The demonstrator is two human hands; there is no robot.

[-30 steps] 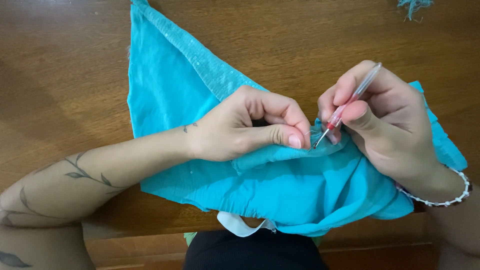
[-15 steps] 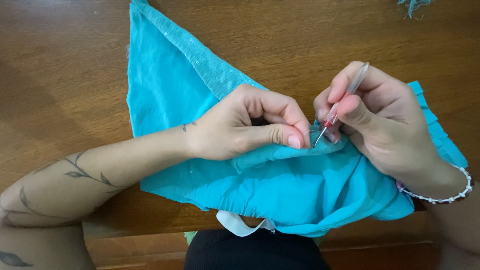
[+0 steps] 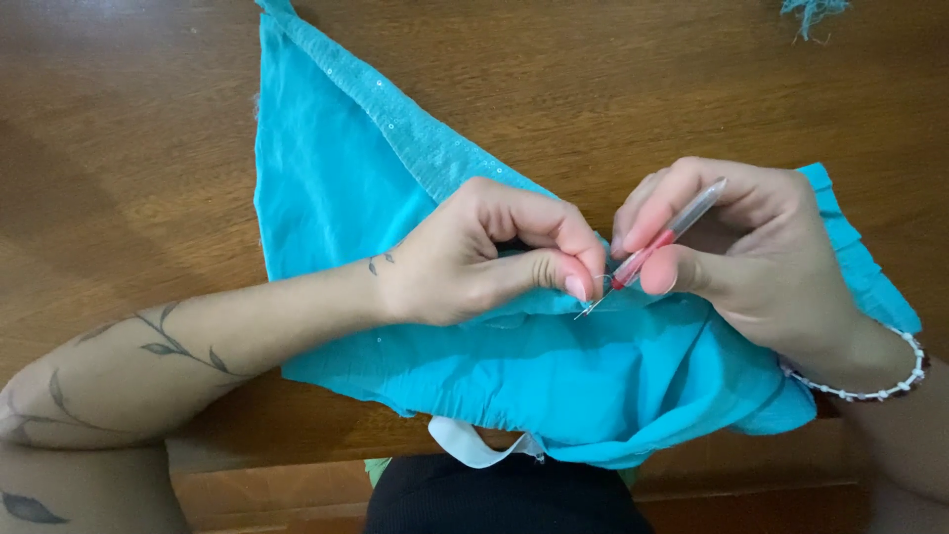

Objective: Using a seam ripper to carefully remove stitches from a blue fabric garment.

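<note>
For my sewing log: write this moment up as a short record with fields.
surface: brown wooden table
cloth: turquoise fabric garment spread flat, its near edge hanging over the table edge
left hand: pinches a fold of the fabric
right hand: holds a slim seam ripper with clear-and-red handle, metal tip at the pinched fold
wrist: white beaded bracelet on the right
far corner: tuft of turquoise threads
</note>
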